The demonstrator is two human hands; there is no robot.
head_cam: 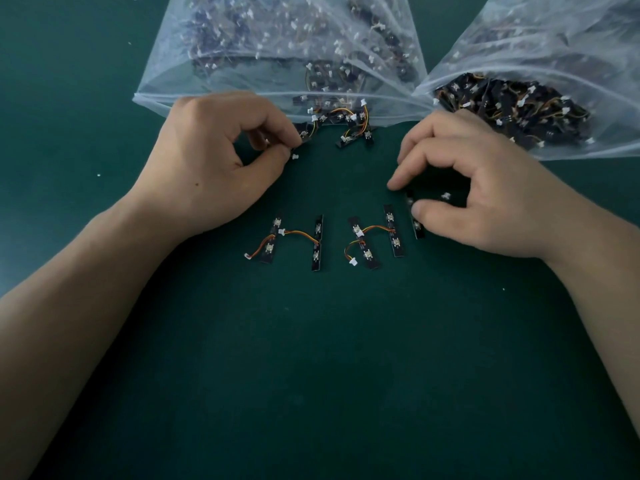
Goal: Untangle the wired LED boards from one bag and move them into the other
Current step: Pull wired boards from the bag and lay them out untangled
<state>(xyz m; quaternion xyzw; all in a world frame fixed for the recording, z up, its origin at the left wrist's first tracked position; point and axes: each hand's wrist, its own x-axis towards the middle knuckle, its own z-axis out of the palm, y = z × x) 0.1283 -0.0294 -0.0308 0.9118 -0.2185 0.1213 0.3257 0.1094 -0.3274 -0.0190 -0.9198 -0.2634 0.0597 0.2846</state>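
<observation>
The left bag and the right bag, both clear, are stuffed with tangled boards; nearer, two wired pairs of black boards are laid out, a fifth board just beside.

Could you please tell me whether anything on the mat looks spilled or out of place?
A tangled clump of LED boards lies spilled from the left bag's mouth onto the mat, wires knotted, unlike the two wired pairs laid straight nearer the person. The left hand pinches its edge.
</observation>
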